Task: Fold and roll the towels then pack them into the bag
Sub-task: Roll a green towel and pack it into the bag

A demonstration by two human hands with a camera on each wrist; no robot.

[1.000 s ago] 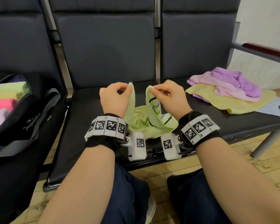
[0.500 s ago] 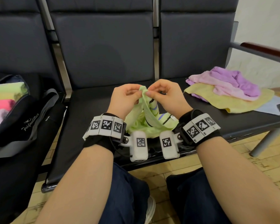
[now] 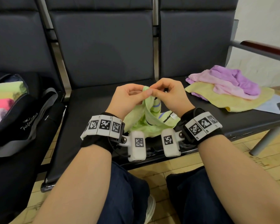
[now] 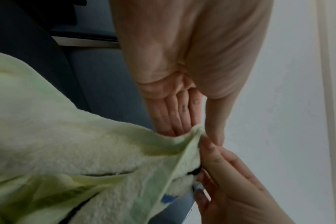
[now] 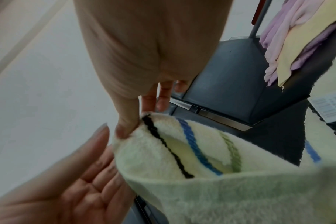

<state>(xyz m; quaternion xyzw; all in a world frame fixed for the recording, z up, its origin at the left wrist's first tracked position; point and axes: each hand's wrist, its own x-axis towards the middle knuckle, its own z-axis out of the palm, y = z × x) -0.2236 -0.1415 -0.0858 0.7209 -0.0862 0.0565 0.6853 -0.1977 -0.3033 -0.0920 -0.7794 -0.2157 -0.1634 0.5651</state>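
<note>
A light green towel (image 3: 152,122) with black, blue and green stripes lies bunched on the middle seat, its two upper corners lifted. My left hand (image 3: 144,94) pinches one corner between thumb and fingers, seen close in the left wrist view (image 4: 199,133). My right hand (image 3: 157,92) pinches the other corner by the black stripe (image 5: 136,119). The two hands meet above the seat with the corners together. A black bag (image 3: 23,120) stands open on the left seat with rolled green, pink and pale towels (image 3: 2,102) inside.
On the right seat lies a loose pile: a purple towel (image 3: 236,78), a pink towel (image 3: 225,89) and a yellow towel (image 3: 233,102) on a pale sheet (image 3: 271,105). A wooden armrest (image 3: 265,47) borders the right side. The seat backs rise behind; my knees are below the seat edge.
The hands, apart a second ago with a towel corner each, have come together at the middle, bringing the two corners side by side. The towel's body stays on the seat.
</note>
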